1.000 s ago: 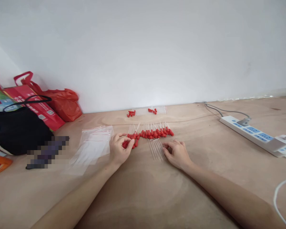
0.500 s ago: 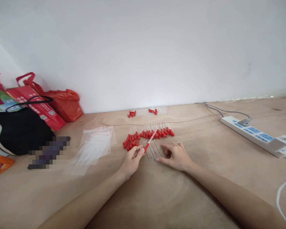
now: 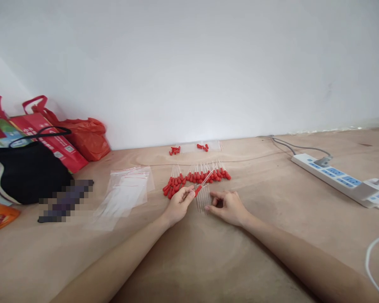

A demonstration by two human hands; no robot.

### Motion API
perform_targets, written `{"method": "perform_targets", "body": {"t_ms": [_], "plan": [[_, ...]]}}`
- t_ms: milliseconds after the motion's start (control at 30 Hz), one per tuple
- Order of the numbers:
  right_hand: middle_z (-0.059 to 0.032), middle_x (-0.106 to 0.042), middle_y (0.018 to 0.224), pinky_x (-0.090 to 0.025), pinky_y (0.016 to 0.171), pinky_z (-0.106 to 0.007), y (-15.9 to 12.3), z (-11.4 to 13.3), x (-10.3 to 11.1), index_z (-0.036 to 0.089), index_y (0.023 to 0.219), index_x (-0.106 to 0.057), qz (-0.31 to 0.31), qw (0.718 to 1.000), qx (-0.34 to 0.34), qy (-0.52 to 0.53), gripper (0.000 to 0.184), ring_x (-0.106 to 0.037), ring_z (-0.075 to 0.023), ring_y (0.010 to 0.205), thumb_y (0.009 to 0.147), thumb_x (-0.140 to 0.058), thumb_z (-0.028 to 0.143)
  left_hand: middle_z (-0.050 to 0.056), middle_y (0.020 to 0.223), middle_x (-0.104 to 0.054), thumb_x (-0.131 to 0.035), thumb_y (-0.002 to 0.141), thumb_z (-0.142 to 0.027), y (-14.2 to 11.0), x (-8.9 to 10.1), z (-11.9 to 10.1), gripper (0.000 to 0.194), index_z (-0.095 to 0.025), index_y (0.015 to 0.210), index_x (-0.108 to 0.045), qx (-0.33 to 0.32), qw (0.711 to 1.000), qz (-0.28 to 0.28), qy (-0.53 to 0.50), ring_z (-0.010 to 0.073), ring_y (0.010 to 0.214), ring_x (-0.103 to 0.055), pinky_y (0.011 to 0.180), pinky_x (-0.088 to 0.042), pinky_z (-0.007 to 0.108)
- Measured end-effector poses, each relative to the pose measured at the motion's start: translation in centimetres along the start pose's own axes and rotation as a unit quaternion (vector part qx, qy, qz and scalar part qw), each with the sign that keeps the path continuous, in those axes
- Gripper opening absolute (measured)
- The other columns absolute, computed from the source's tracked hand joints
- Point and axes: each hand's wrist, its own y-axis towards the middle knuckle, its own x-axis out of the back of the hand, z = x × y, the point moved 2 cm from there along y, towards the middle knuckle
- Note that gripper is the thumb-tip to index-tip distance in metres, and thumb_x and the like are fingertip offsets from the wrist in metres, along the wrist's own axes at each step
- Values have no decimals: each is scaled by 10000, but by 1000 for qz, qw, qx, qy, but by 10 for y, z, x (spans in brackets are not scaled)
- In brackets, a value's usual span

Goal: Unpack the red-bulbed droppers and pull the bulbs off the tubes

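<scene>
Between thumb and fingers, my left hand (image 3: 178, 206) grips a glass dropper (image 3: 199, 189) by its red rubber bulb, the clear tube tilted up to the right. My right hand (image 3: 230, 207) is beside a row of bare glass tubes (image 3: 202, 200), thumb and forefinger apart at the row's right edge; whether the fingertips touch a tube I cannot tell. Behind my hands lie many red-bulbed droppers (image 3: 222, 173), tips pointing at the wall. A separate cluster of droppers (image 3: 174, 185) lies just beyond my left hand.
Clear zip bags (image 3: 126, 193) are piled to the left. Loose red bulbs (image 3: 174, 150) and another clear bag (image 3: 188, 147) rest near the wall. Further left stand a black bag (image 3: 28, 172) and a red plastic bag (image 3: 90, 139). A power strip (image 3: 331, 176) with cables lies at the right.
My left hand has moved right from the left cluster, carrying a dropper over the bare tubes. My right hand has shifted slightly left, its thumb and forefinger spreading at the tubes' edge.
</scene>
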Motion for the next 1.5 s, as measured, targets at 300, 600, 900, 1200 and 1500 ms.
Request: {"method": "perform_targets", "body": {"t_ms": [300, 600, 900, 1200, 1500], "plan": [[-116, -533, 1028, -352, 769, -375, -5, -16, 14, 177, 1174, -424, -300, 948, 88, -66, 652, -500, -233, 899, 651, -583, 532, 114, 1123, -523, -427, 826, -261, -14, 25, 2, 108, -176, 842, -492, -261, 924, -37, 276, 212, 1111, -452, 923, -368, 421], [20, -609, 668, -157, 946, -425, -3, 4, 2, 278, 894, -634, -193, 929, 266, -168, 201, -492, -138, 765, 845, -446, 330, 108, 1047, -553, -423, 832, -177, -21, 22, -3, 75, -166, 874, -484, -371, 865, -25, 337, 182, 1023, -493, 887, -407, 360], [20, -567, 563, -189, 912, -396, -5, 9, -2, 254, 817, -643, -180, 926, 279, -179, 236, -445, -122, 651, 846, -414, 302, 78, 1044, -600, -445, 841, -253, -17, 16, -2, 156, -191, 875, -583, -397, 843, 3, 363, 192, 1027, -507, 882, -421, 375], [30, -581, 569, -148, 918, -414, -9, 8, -1, 268, 772, -631, -155, 931, 283, -172, 223, -440, -124, 671, 832, -419, 303, 44, 971, -652, -422, 843, -200, -22, 18, -1, 191, -211, 853, -613, -404, 825, 23, 395, 185, 1022, -525, 915, -388, 407], [14, -583, 554, -166, 909, -416, -14, -4, 10, 250, 723, -644, -160, 948, 227, -154, 263, -474, -137, 698, 836, -411, 297, 71, 996, -624, -389, 851, -187, -23, 32, 3, 216, -194, 812, -601, -384, 846, -16, 370, 190, 1052, -494, 881, -431, 386]]}}
